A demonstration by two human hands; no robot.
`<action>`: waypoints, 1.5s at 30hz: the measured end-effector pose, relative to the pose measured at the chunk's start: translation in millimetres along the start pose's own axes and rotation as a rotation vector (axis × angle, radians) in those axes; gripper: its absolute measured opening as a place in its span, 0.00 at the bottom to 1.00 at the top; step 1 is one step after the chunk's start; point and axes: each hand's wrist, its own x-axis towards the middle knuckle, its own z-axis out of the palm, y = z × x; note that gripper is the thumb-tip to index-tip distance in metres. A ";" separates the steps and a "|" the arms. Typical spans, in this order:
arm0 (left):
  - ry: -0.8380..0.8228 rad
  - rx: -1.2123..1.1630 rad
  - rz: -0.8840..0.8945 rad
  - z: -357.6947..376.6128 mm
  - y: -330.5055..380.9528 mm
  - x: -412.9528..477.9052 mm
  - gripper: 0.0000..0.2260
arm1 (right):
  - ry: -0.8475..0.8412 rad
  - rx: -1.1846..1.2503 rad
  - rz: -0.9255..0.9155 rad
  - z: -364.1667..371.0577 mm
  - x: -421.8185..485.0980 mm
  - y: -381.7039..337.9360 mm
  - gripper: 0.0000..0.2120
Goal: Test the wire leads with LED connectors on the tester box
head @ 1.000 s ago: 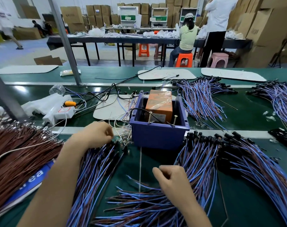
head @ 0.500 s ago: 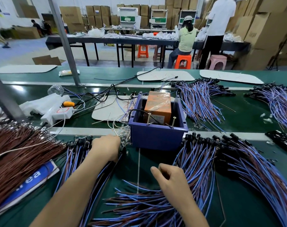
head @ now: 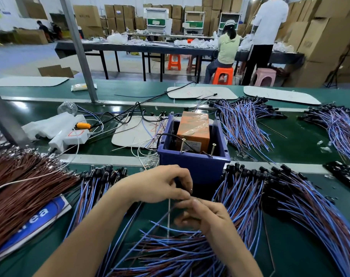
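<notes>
Thin blue-and-brown wire lead point(head: 157, 221), lower centre, is pinched by right hand point(head: 204, 216) and newly arrived left hand point(head: 162, 184), seemingly ready for purple plastic tester box point(head: 192, 166).

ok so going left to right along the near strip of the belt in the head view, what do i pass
brown wire pile → left lead bundle → left hand → right hand → right lead bundle → black holed plate
</notes>
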 end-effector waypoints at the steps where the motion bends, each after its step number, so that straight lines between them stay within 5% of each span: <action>1: 0.011 -0.092 -0.008 1.8 3.1 0.5 0.03 | 0.017 0.060 -0.017 -2.2 0.4 0.1 0.16; 6: -0.221 -0.540 -0.152 11.9 10.3 -0.7 0.19 | 0.235 0.290 -0.174 -8.3 2.9 -7.7 0.17; 8: -0.263 -0.472 -0.148 9.5 6.3 -1.3 0.22 | 0.444 0.380 -0.195 -14.6 3.0 -10.2 0.18; 11: -0.177 -0.323 -0.135 -5.0 -3.7 -2.9 0.13 | 0.635 0.509 -0.297 -29.3 -1.3 -16.2 0.24; 16: -0.072 -0.164 -0.153 -30.6 -20.1 -17.1 0.09 | 0.764 0.509 -0.341 -47.8 -5.9 -18.5 0.21; 20: -0.077 -0.071 -0.148 -43.5 -27.8 -29.7 0.08 | 0.751 0.301 -0.341 -51.4 -3.9 -15.8 0.14; 24: -0.211 0.026 -0.107 -32.8 -18.4 -24.0 0.08 | 0.661 -0.162 -0.273 -46.1 -1.5 -11.8 0.15; 27: -0.264 0.029 -0.078 -18.1 -8.5 -13.7 0.08 | 0.539 -0.530 -0.232 -29.3 1.6 -2.7 0.25; 32: -0.208 0.054 -0.023 -5.7 -1.3 -3.9 0.10 | 0.320 -1.093 -0.412 0.4 4.1 11.1 0.22; 35: -0.182 0.059 -0.012 -4.2 -2.5 -1.9 0.15 | 0.239 -0.911 -0.397 9.5 1.9 11.6 0.17; 39: -0.074 -0.014 -0.070 -12.8 -11.7 -5.3 0.06 | 0.342 -0.838 -0.377 8.1 1.1 9.4 0.13; 45: 0.298 -0.618 -0.087 -14.3 -7.9 -0.2 0.04 | 0.413 -0.422 -0.186 4.1 2.3 7.3 0.08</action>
